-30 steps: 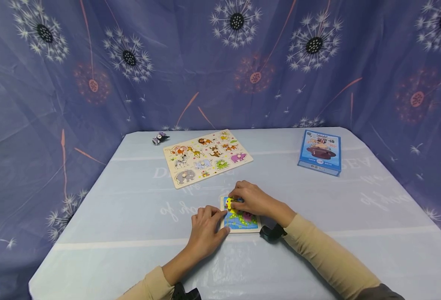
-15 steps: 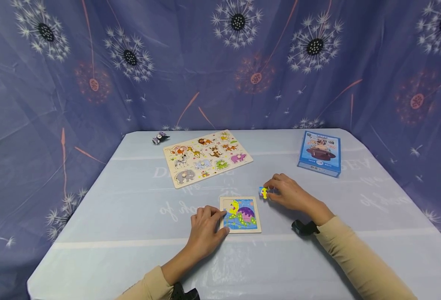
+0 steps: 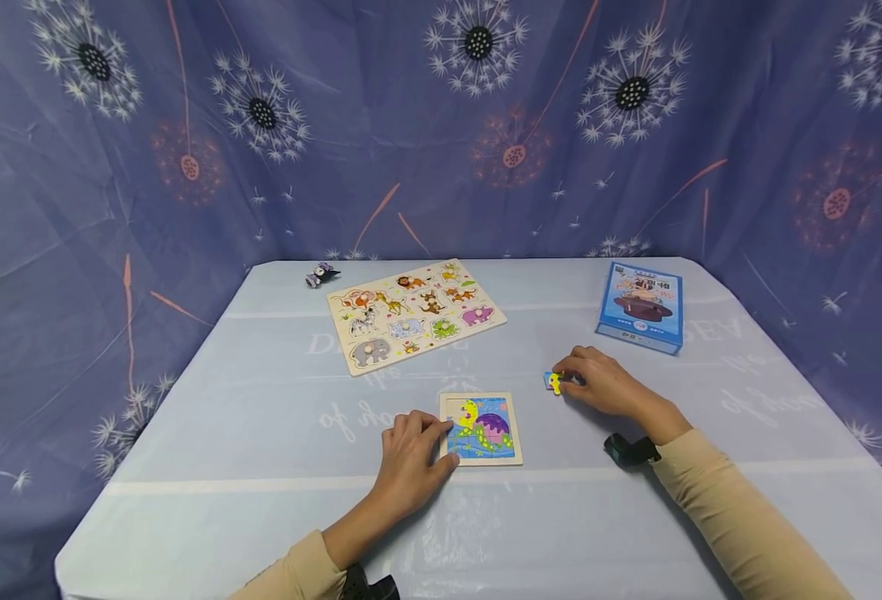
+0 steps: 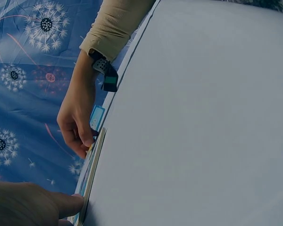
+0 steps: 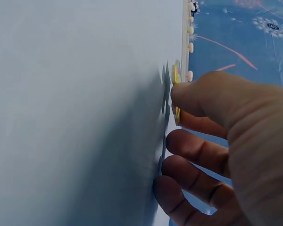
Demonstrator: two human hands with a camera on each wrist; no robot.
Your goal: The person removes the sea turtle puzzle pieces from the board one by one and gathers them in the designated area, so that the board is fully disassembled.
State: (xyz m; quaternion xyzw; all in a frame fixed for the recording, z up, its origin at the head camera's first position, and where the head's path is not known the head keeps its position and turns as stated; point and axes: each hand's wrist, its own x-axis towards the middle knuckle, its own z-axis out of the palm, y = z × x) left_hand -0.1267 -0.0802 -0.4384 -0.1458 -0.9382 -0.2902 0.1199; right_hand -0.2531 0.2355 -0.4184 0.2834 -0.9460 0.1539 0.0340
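Observation:
A small square jigsaw puzzle in a pale wooden frame shows a turtle with a yellow head and purple shell. Its upper left corner looks pale, like bare board. My left hand rests at the frame's left side, thumb at the lower corner and a fingertip on the left edge. To the right of the puzzle, my right hand pinches a yellow and blue puzzle piece between thumb and finger. In the right wrist view the piece is edge-on, just off the table, with its shadow beside it.
Behind the puzzle lies a wooden animal peg board. At the back right sits a blue box, and a small dark and purple toy is at the back left. A patterned curtain hangs behind the table.
My right hand has lifted off the puzzle's upper left area and moved right with the yellow and blue puzzle piece, most of it in the first half second. My left hand has stayed put.

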